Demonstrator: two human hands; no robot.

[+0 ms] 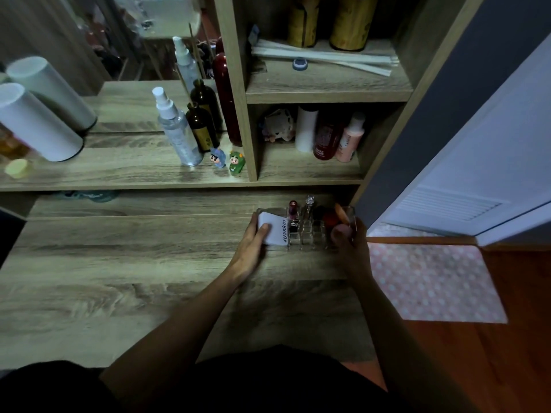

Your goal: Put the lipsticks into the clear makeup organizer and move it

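Observation:
The clear makeup organizer stands on the wooden desk at its far right, just under the shelf edge. Upright in its slots are a dark red lipstick and a clear-capped lipstick; round red and orange items fill its right side. A white box printed "4U2skin" sits in its left end. My left hand grips the organizer's left end, thumb on the white box. My right hand grips its right end.
The shelf above holds a spray bottle, brown bottles, a tall dark red bottle, two small figurines and a white cylinder. The cubby has bottles. A dotted pink mat lies on the floor right.

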